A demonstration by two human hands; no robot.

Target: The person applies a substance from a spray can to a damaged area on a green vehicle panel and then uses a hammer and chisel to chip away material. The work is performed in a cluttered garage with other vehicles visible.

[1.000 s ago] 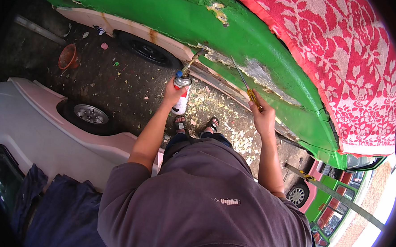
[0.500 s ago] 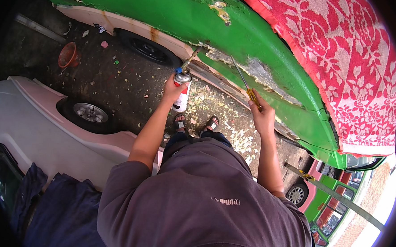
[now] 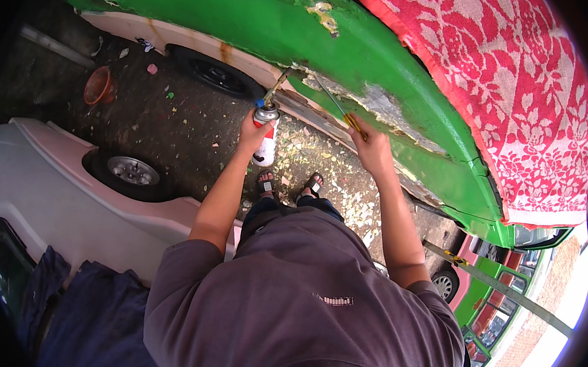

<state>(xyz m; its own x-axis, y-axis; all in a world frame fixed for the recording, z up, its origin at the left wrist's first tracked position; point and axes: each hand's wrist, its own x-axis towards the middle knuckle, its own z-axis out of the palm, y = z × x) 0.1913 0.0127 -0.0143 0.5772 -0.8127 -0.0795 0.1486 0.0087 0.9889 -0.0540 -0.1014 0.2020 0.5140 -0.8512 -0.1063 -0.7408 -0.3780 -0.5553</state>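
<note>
My left hand (image 3: 248,133) is closed round the top of a gas torch (image 3: 265,142), a white and red canister with a blue knob and a metal nozzle. The nozzle points up at the lower edge of the green vehicle panel (image 3: 203,19). No flame can be made out. In my right hand (image 3: 375,151) is a screwdriver (image 3: 354,123) with a yellow and black handle. Its thin shaft reaches to the left end of a stripped patch (image 3: 381,105), where the green coating has peeled to grey. Whether the tip touches cannot be told.
A pink and white cloth (image 3: 471,93) covers the vehicle's upper part. Behind me on the left stands a pale car (image 3: 95,180) with dark fabric (image 3: 101,313) on it. Paint flakes (image 3: 309,151) litter the ground round my feet. An orange bucket (image 3: 99,85) lies farther left.
My right hand and the screwdriver have moved left along the panel, bringing the tip closer to the torch nozzle. The torch has shifted only slightly left in the picture.
</note>
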